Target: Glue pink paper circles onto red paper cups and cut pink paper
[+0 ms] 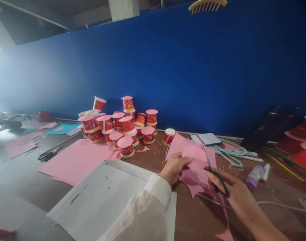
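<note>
My left hand [175, 167], in a white sleeve, pinches a sheet of pink paper [176, 144] with the thumb on top. A rounded pink piece shows at the thumb, and cut strips of the sheet hang down below it. My right hand [229, 187] is closed round the black handles of a pair of scissors [208, 157]. Their blades point up and away, at the right edge of the rounded piece. Whether the blades are parted is hard to make out. Left of the hands, several red paper cups [128, 125] stand stacked, many topped with pink paper discs.
A white box lid [105, 197] lies under my left forearm, beside a stack of pink sheets [77, 157]. Behind the hands are a phone [205, 139] and a coiled pale cable [229, 154]. A purple glue stick [254, 177] lies right; more scissors [51, 154] lie left. A blue partition [153, 67] stands behind.
</note>
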`<action>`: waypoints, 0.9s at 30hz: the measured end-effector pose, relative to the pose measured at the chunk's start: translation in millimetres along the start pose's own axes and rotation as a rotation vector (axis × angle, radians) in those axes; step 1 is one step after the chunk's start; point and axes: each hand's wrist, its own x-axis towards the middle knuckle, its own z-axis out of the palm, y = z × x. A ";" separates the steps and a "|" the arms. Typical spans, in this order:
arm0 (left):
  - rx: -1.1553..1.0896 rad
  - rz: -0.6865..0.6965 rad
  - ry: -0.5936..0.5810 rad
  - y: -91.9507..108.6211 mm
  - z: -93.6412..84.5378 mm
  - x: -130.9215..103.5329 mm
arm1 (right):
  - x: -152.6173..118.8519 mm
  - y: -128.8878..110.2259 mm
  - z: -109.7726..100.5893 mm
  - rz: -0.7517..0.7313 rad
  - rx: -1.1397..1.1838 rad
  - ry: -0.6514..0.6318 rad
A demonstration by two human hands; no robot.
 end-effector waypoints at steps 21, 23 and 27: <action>-0.018 0.003 -0.053 16.4 4.1 -13.6 | 0.0 0.8 -0.7 0.017 -0.022 0.020; -0.003 0.010 -0.044 15.5 3.7 -12.7 | -1.6 -1.3 -0.2 0.033 0.005 0.010; 0.009 0.015 -0.042 13.1 3.5 -10.8 | -2.7 -4.9 -0.4 0.078 0.041 0.005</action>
